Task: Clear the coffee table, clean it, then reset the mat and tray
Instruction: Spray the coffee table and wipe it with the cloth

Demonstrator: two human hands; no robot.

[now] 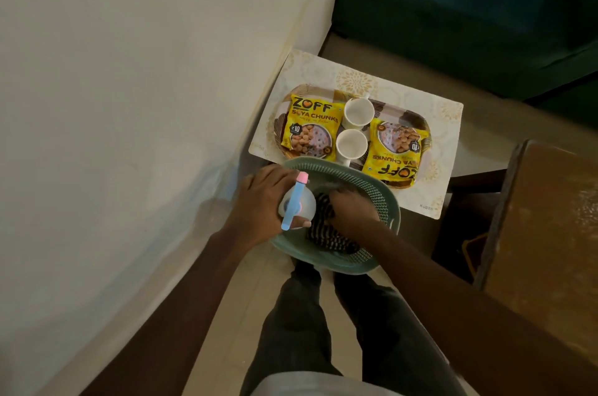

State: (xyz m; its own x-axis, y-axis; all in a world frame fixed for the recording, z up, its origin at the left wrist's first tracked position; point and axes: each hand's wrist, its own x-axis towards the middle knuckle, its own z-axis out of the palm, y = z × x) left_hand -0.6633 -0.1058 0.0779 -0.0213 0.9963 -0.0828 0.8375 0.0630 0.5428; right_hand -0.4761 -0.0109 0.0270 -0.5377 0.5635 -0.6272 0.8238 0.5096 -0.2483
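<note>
A clear spray bottle (296,205) with a blue and pink trigger head is being gripped by the left hand (259,203), whose fingers are being curled round its body just above the left rim of a green perforated basket (377,191). A dark striped cloth (323,227) lying inside the basket is being clutched by the right hand (351,211), its fingers being bent down into the fabric. What is supporting the basket cannot be told; its far rim is being seen overlapping the near edge of the tray (412,118). The tray is being carried by a pale patterned mat (407,94), which is lying flat with its corners showing round the tray. Two white cups (358,112) are being kept upright side by side in the middle of the tray, the nearer one (351,144) just beside the basket rim. A yellow soya chunks packet (310,127) is lying flat to the left of the cups, and a second yellow packet (396,152) is lying to their right, turned the other way round. The scene is being bordered by a pale wall (129,72) on the left, a dark green sofa (485,7) beyond the mat and a brown wooden surface (550,227) on the right.
</note>
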